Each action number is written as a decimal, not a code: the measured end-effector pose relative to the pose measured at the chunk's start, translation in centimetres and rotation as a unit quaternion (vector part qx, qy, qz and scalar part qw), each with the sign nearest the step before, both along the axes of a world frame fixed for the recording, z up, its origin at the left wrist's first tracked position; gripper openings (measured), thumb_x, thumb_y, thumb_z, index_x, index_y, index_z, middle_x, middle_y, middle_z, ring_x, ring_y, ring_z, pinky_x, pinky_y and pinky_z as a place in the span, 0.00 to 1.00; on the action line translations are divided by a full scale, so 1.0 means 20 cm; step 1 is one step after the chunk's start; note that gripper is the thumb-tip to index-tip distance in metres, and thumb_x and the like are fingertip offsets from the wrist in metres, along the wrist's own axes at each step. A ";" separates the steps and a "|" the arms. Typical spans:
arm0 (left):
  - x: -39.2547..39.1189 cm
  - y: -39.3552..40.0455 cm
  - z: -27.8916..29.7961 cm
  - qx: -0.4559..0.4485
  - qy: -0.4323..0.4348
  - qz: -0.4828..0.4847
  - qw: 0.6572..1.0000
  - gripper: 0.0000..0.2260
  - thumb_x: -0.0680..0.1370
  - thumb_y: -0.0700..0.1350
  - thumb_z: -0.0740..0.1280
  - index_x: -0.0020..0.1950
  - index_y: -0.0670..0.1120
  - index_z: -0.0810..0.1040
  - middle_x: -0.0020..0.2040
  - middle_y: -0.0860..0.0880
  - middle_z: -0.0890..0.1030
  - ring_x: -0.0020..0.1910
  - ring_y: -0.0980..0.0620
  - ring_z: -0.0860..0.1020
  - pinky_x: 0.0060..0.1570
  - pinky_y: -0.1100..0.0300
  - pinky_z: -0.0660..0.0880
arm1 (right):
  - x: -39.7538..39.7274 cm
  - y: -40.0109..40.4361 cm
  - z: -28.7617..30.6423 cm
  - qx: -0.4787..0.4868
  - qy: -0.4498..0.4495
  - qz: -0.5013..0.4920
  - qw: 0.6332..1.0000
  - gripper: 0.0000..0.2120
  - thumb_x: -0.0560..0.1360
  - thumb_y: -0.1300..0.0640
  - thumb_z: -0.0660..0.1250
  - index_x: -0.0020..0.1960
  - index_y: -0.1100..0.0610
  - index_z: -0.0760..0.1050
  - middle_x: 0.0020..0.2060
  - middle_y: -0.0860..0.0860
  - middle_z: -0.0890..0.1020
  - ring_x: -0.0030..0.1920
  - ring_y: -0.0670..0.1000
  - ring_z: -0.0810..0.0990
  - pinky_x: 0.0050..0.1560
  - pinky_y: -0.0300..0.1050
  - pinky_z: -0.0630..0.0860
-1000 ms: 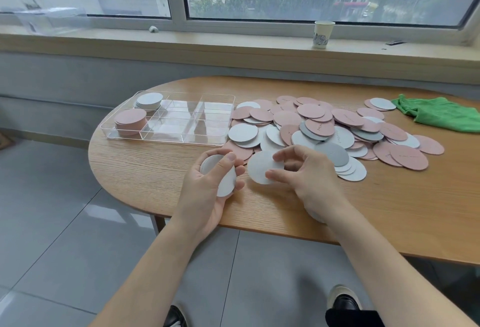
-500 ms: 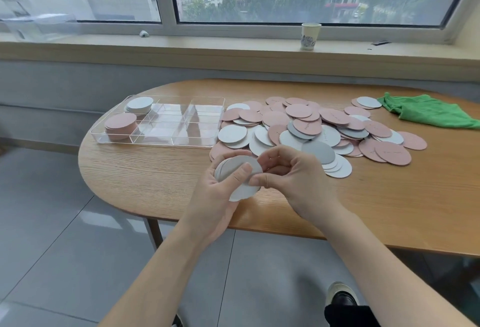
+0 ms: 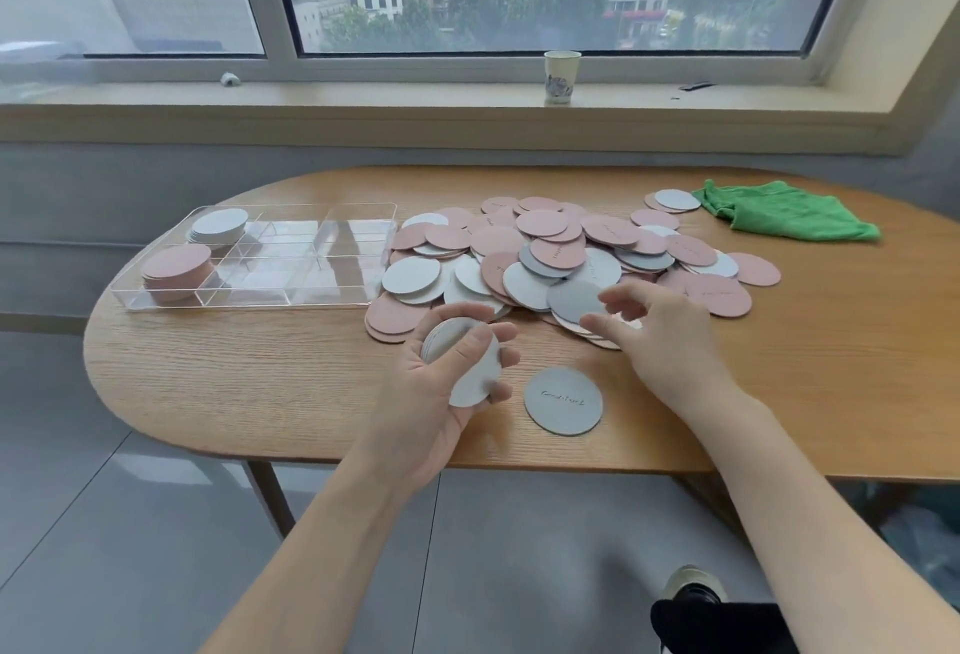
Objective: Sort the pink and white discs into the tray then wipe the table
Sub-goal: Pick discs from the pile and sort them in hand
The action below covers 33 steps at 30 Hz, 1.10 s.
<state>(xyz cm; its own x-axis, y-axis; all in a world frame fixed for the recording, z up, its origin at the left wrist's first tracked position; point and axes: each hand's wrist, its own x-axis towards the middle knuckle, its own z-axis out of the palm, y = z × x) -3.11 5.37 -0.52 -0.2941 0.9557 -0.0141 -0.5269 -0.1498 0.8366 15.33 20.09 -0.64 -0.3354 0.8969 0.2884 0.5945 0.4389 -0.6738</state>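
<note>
The left hand holds a small stack of white discs, thumb across the top. The right hand hovers with loose fingers over the pile of discs, holding nothing. The tray stands left of the pile; one grey disc lies alone near the table edge

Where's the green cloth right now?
In the head view, the green cloth lies crumpled at the table's far right, just beyond the disc pile.

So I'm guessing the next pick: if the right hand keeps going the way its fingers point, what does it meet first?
Probably the grey disc at the pile's near edge; the right hand hovers beside it, though height is unclear.
</note>
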 end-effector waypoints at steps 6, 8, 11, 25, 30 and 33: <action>0.07 0.06 -0.01 -0.015 0.013 -0.018 1.000 0.08 0.76 0.39 0.74 0.53 0.45 0.80 0.54 0.38 0.83 0.48 0.44 0.81 0.37 0.56 0.77 | 0.09 0.09 -0.01 -0.042 -0.084 -0.020 0.995 0.34 0.65 0.40 0.80 0.66 0.53 0.77 0.58 0.50 0.81 0.55 0.49 0.77 0.57 0.45 0.73; 0.08 0.08 -0.01 -0.020 0.026 -0.019 0.999 0.09 0.75 0.39 0.76 0.53 0.46 0.81 0.53 0.38 0.84 0.48 0.44 0.81 0.37 0.56 0.77 | 0.09 0.09 -0.01 -0.057 -0.082 -0.020 0.995 0.36 0.64 0.41 0.81 0.67 0.52 0.76 0.57 0.49 0.81 0.57 0.49 0.77 0.60 0.46 0.74; 0.09 0.09 -0.01 -0.022 0.035 -0.023 0.999 0.09 0.74 0.39 0.76 0.52 0.46 0.81 0.53 0.38 0.84 0.47 0.44 0.81 0.37 0.56 0.77 | 0.08 0.10 0.00 -0.096 -0.065 -0.020 0.993 0.34 0.64 0.44 0.82 0.67 0.51 0.76 0.56 0.49 0.80 0.58 0.49 0.77 0.62 0.48 0.75; 0.09 0.10 -0.02 -0.026 0.048 -0.028 0.998 0.11 0.72 0.40 0.76 0.54 0.45 0.81 0.53 0.37 0.84 0.47 0.44 0.81 0.37 0.56 0.77 | 0.12 0.14 -0.03 -0.183 0.176 -0.056 0.966 0.13 0.69 0.59 0.80 0.49 0.49 0.80 0.45 0.48 0.85 0.48 0.49 0.84 0.44 0.45 0.78; 0.09 0.10 -0.01 -0.025 0.043 -0.023 0.998 0.11 0.72 0.42 0.78 0.53 0.45 0.81 0.53 0.37 0.83 0.48 0.43 0.80 0.39 0.55 0.77 | 0.19 0.14 -0.02 -0.175 0.286 -0.093 0.937 0.07 0.73 0.60 0.77 0.47 0.51 0.81 0.47 0.51 0.86 0.47 0.48 0.82 0.45 0.43 0.75; 0.10 0.10 0.00 -0.030 0.025 -0.014 0.999 0.15 0.70 0.44 0.80 0.54 0.45 0.81 0.53 0.37 0.83 0.48 0.43 0.80 0.39 0.55 0.78 | 0.19 0.08 0.04 -0.203 0.358 -0.059 0.909 0.08 0.73 0.61 0.76 0.49 0.54 0.81 0.45 0.51 0.87 0.43 0.47 0.82 0.44 0.43 0.76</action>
<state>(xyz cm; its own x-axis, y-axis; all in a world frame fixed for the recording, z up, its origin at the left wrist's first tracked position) -1.11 7.39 -0.58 -0.2695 0.9613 -0.0574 -0.4867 -0.0846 0.8695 19.11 21.68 0.24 -0.0868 0.9957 0.0314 -0.0337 0.0286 -0.9990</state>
